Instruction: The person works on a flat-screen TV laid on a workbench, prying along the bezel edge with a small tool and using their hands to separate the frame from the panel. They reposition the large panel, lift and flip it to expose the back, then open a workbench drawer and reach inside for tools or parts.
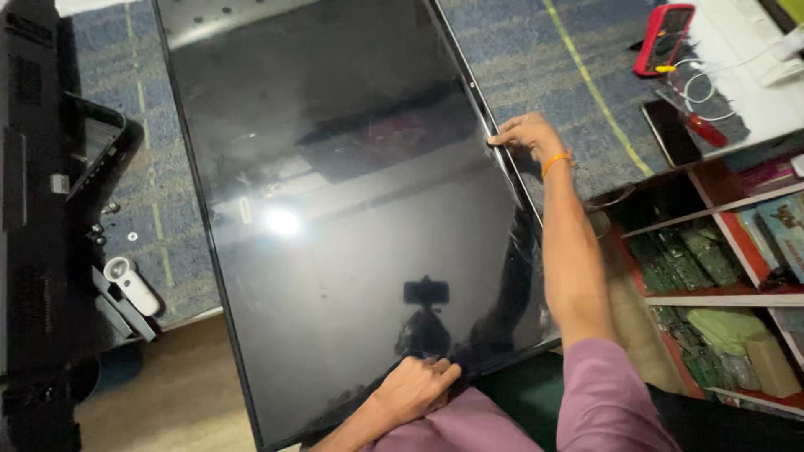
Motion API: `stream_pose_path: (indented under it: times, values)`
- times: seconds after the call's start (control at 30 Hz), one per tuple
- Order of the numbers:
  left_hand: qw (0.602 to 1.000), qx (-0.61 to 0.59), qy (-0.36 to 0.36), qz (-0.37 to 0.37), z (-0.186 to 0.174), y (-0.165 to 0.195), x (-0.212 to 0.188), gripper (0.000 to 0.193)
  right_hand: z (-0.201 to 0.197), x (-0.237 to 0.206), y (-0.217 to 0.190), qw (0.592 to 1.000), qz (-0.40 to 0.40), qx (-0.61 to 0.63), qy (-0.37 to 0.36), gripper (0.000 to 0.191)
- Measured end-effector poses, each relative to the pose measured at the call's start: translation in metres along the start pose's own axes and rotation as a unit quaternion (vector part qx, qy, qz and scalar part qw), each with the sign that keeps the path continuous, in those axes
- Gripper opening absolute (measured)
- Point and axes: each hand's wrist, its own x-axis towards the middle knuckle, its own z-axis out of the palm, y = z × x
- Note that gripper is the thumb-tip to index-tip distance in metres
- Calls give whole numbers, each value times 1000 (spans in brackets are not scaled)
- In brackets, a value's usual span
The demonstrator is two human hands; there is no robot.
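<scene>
The flat screen panel (335, 209) fills the middle of the frame, lying face up on the carpeted tabletop (536, 59) with its lower right corner jutting past the edge toward the person. The right hand (523, 134) is pinched on the panel's right edge at mid-right of the frame, fingertips closed over the thin bezel, an orange wristband (555, 161) just behind it. The left hand (416, 387) rests at lower centre, fingers curled together and pressing on the panel's bottom edge near the corner; whether it truly grips the rim I cannot tell.

Risk, as I judge it: the panel is wide, thin and held only at two nearby points along one corner, so lifting or sliding it from here could flex the glass or let the far end drag on the carpet. Pressure from fingertips on the face could also mark or crack it.

The panel is glossy black with a narrow dark frame. It mirrors a bright ceiling light and the camera wearer's silhouette, and looks unbroken.

Farther out, a black back cover (33, 209) lies at the left edge, with a small white tool (132, 283) beside it. A red multimeter (664, 38) and a phone (670, 132) sit upper right, and shelves of green circuit boards (687, 255) stand at the right.
</scene>
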Motion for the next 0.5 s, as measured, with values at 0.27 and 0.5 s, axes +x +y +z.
stream_pose_path:
  times: [0.27, 0.5]
  values:
    - [995, -21, -44, -87, 7, 1, 18, 20, -22, 46, 30, 996, 63, 15, -69, 25]
    - [990, -16, -50, -131, 7, 10, 19, 20, -23, 51, 39, 997, 49, -37, -42, 24]
